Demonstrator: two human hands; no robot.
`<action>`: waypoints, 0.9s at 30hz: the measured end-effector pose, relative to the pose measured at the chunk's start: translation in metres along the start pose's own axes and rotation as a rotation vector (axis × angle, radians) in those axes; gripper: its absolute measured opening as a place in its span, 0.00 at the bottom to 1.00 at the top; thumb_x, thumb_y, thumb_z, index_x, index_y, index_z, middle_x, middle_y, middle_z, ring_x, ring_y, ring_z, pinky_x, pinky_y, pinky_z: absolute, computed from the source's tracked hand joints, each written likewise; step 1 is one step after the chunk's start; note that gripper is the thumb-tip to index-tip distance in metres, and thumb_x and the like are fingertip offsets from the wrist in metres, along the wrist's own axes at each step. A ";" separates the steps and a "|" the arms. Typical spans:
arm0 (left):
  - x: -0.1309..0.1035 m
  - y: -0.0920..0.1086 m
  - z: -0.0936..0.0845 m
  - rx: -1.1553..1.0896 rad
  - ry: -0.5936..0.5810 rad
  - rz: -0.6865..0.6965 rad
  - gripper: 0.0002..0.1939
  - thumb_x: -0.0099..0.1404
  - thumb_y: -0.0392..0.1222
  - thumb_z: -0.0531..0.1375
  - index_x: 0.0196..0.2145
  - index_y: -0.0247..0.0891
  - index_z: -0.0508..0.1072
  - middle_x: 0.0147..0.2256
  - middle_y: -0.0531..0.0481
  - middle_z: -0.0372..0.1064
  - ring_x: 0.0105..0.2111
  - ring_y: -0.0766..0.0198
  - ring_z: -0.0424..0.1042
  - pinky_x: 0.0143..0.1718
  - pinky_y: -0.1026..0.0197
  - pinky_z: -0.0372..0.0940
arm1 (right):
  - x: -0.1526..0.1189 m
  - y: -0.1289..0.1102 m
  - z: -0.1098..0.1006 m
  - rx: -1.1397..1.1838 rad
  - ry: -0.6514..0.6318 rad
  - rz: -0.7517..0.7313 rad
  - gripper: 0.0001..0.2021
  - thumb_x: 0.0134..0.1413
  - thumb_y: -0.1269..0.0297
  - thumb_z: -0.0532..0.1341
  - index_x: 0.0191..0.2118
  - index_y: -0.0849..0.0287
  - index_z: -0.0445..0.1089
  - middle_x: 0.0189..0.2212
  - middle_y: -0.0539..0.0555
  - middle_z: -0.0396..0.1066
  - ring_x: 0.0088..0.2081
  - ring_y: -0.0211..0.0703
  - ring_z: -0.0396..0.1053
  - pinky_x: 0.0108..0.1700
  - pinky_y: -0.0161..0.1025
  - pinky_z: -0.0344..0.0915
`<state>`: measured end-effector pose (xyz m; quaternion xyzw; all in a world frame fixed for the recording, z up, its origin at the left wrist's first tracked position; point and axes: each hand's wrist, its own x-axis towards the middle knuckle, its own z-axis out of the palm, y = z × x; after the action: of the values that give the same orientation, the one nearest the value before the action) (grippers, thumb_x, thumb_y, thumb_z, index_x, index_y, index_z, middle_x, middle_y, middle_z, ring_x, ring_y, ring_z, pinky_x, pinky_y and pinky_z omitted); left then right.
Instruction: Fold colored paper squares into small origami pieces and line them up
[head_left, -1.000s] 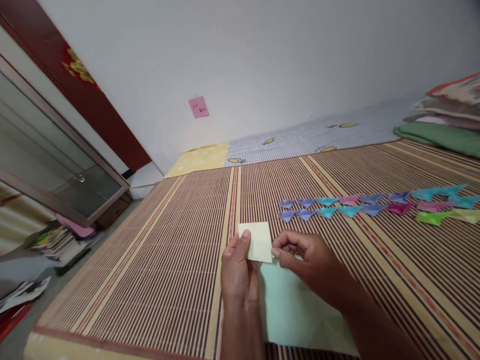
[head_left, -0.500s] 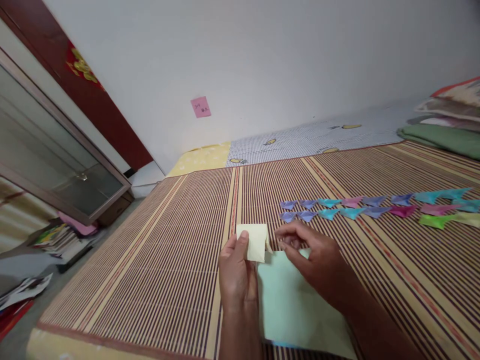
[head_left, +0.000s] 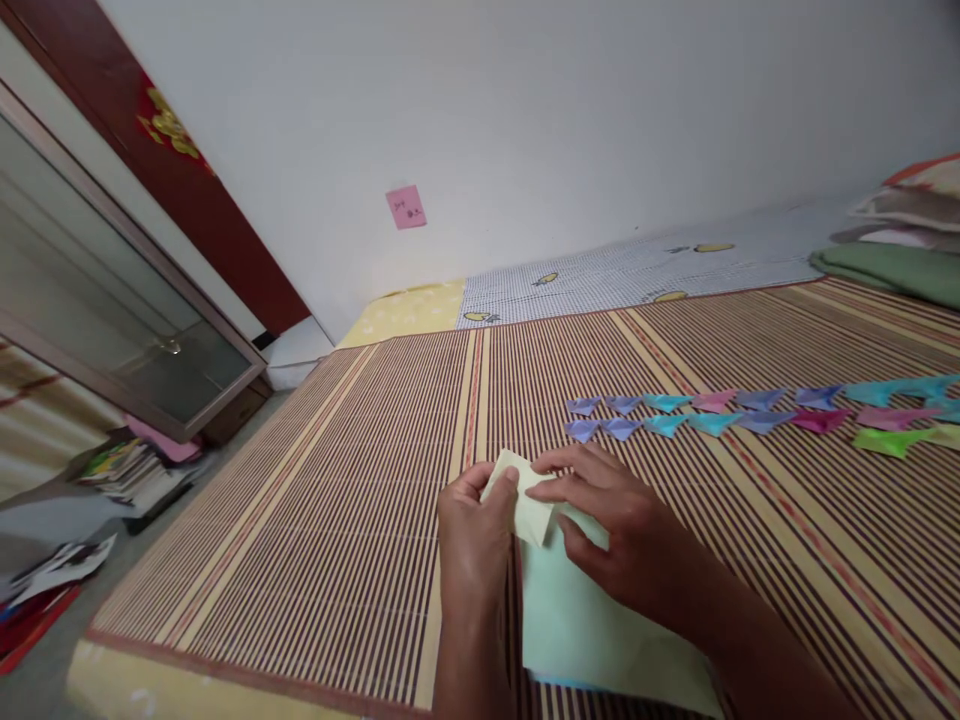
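A small folded piece of pale yellow paper (head_left: 531,518) is held up in my left hand (head_left: 476,525), pinched with the thumb on its near face. It is tilted, with one corner pointing up. My right hand (head_left: 611,510) reaches in from the right with its fingers apart. Its index and middle fingertips touch the paper's right side, while the thumb stays off it, lower down. Beneath both hands, pale green paper sheets (head_left: 592,620) lie on the striped mat, with a blue edge showing underneath.
Two rows of folded paper shapes (head_left: 716,424) in several colours lie on the striped mat (head_left: 337,520) to the right. A pink note (head_left: 406,207) is stuck to the wall. Folded cloth (head_left: 892,272) is piled at far right, and books (head_left: 127,470) stand at left.
The yellow paper has turned from nearly level to tilted. My right hand has come left, from beside the paper to touching it, and its fingers have spread.
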<state>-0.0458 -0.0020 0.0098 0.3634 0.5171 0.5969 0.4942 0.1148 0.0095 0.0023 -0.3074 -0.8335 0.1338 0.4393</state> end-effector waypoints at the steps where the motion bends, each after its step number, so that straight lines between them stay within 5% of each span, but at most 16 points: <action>1: 0.000 0.000 -0.001 0.014 -0.008 0.001 0.11 0.56 0.46 0.70 0.29 0.33 0.78 0.22 0.53 0.70 0.21 0.68 0.66 0.24 0.66 0.62 | 0.000 -0.001 0.001 -0.006 -0.006 0.000 0.17 0.54 0.80 0.58 0.46 0.57 0.74 0.48 0.59 0.73 0.52 0.52 0.70 0.52 0.53 0.70; 10: 0.003 -0.002 -0.010 0.106 -0.052 -0.003 0.10 0.58 0.45 0.68 0.29 0.34 0.79 0.23 0.52 0.70 0.22 0.66 0.66 0.24 0.66 0.61 | 0.005 -0.005 0.004 0.065 0.001 -0.066 0.11 0.66 0.74 0.56 0.42 0.58 0.76 0.39 0.56 0.76 0.44 0.47 0.71 0.45 0.46 0.69; 23: 0.009 -0.004 -0.023 -0.036 -0.080 -0.065 0.13 0.55 0.46 0.71 0.28 0.32 0.79 0.21 0.52 0.73 0.19 0.68 0.67 0.22 0.67 0.62 | 0.000 -0.007 0.009 0.074 -0.055 -0.053 0.16 0.59 0.82 0.55 0.45 0.59 0.74 0.42 0.55 0.75 0.46 0.47 0.70 0.48 0.46 0.68; 27: 0.009 -0.004 -0.025 -0.043 -0.084 -0.077 0.12 0.55 0.45 0.71 0.28 0.32 0.78 0.22 0.52 0.73 0.19 0.69 0.67 0.22 0.67 0.62 | 0.000 -0.009 0.011 0.013 -0.093 -0.066 0.11 0.63 0.78 0.56 0.43 0.60 0.74 0.41 0.56 0.75 0.45 0.49 0.70 0.47 0.48 0.68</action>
<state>-0.0703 0.0003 -0.0002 0.3575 0.4965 0.5725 0.5458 0.1020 0.0036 0.0004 -0.2701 -0.8619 0.1388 0.4061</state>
